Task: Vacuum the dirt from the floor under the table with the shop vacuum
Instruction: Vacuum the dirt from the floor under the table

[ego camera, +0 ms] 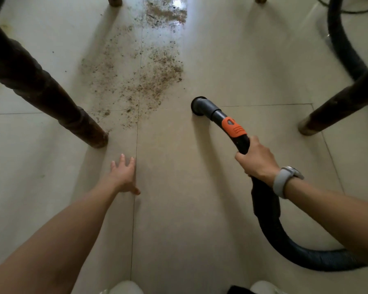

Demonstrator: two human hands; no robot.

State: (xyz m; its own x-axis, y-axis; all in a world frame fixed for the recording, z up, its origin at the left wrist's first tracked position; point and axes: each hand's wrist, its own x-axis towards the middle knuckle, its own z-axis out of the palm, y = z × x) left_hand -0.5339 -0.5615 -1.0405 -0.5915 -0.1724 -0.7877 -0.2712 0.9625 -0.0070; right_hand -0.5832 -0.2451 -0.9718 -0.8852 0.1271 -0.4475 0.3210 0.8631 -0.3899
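Pale, glossy floor tiles [221, 60] fill the view, crossed by thin grout lines. Brown dirt [149, 75] is scattered over the tiles ahead, with a denser patch farther off near a bright reflection. Dark wooden desk legs stand around it: one slanting in at the left [51, 98], one at the right [336, 107], and two more barely visible at the top edge. A loop of black hose [344, 45] lies behind the right leg.

The vacuum nozzle [200, 106] sits mouth-down on the floor just right of the dirt, not on it. Its long axis runs from the mouth back and right toward the person, past an orange collar [234, 127].

The right hand [257, 160], with a wrist watch [285, 179], grips the black handle, fingers wrapped around it. The left hand [123, 175] is spread with straight fingers low over the floor, holding nothing.
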